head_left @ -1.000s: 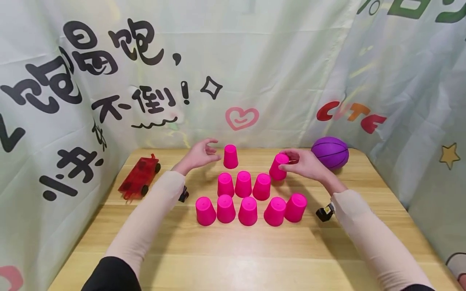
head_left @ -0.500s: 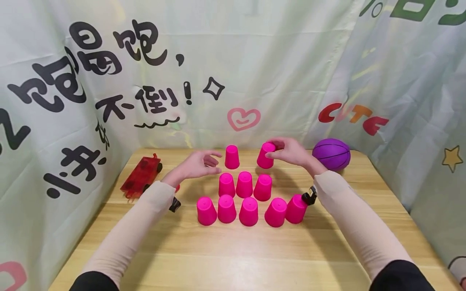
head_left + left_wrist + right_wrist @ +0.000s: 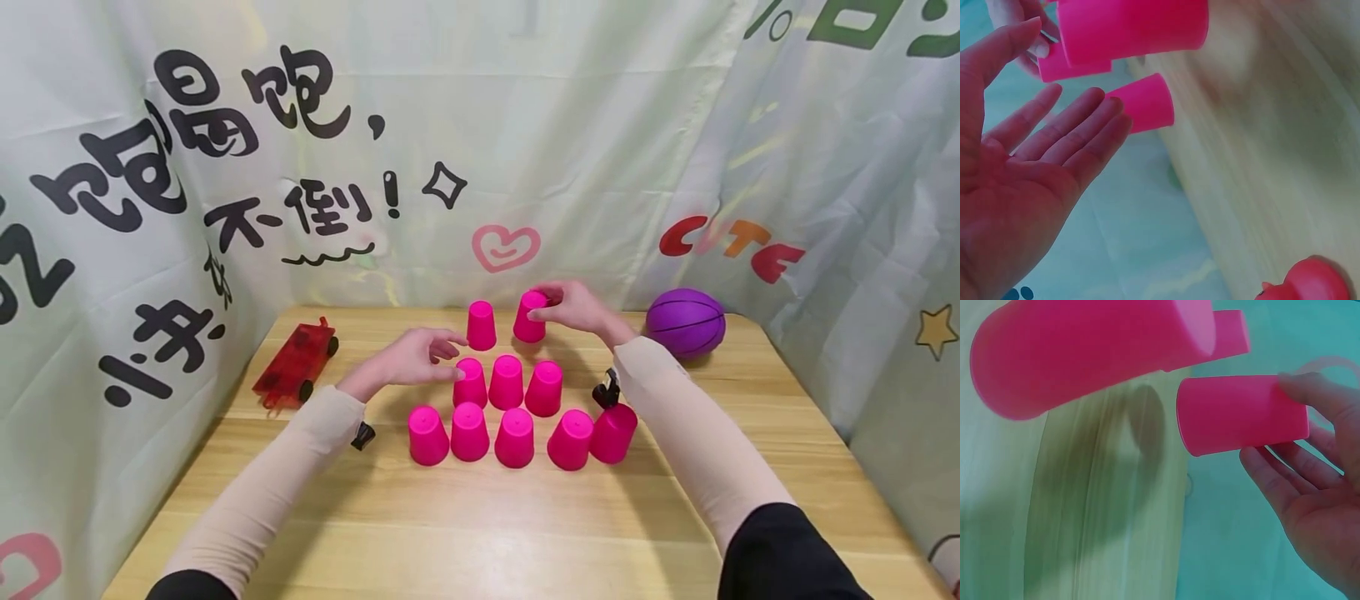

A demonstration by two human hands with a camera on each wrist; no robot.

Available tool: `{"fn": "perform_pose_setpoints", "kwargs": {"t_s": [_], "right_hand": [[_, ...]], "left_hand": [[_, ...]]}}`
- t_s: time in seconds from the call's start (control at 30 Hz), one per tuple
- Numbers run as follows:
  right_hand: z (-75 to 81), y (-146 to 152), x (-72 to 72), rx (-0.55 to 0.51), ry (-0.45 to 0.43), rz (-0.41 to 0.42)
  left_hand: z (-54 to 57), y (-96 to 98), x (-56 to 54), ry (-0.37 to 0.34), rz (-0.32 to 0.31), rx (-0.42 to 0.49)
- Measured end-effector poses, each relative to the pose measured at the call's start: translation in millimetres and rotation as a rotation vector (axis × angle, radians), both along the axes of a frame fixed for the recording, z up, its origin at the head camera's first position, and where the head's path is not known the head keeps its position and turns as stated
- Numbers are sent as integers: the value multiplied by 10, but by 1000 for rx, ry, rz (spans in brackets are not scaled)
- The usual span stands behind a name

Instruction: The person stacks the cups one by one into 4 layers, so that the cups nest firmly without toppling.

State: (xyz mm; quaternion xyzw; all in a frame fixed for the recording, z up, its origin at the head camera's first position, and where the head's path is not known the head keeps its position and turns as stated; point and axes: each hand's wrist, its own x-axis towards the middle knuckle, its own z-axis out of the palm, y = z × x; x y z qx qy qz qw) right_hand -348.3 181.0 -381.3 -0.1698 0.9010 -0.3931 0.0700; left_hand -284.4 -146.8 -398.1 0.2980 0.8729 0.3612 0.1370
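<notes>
Upside-down pink plastic cups stand in rows on the table. My right hand (image 3: 577, 310) pinches one pink cup (image 3: 1241, 415) near its narrow top, thumb on one side and fingers on the other. That cup is at the back, just right of another back cup (image 3: 481, 326). My left hand (image 3: 411, 357) has its fingers extended and holds nothing. Its thumb overlaps the left cup (image 3: 470, 385) of the middle row in the head view, and its fingertips point toward the back cup. Two more middle-row cups (image 3: 506, 382) stand to the right.
Several pink cups (image 3: 514, 438) form the front row. A red toy car (image 3: 296, 365) lies at the left and a purple ball (image 3: 686, 323) at the back right. The left wrist view shows a rounded red object (image 3: 1315, 281) on the wooden table (image 3: 480, 533). Printed cloth hangs behind.
My right hand has carried its cup left and away, from right of the middle row to beside the back cup. My left hand has come nearer, from the back cup toward the middle row.
</notes>
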Motion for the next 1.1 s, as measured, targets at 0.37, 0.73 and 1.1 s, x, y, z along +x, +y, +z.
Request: {"fn": "perform_pose_setpoints", "kwargs": {"t_s": [0.37,0.73,1.1], "right_hand": [[-96,-203,-86,28,-18,46],[-272,-285,-137,62,7,80],[-278,-324,-139,55,1,64]], "left_hand": [[-94,30,30,-33,8,-34],[-140,97,49,-26,-2,-54],[-167,117,63,-15,3,-62]]}}
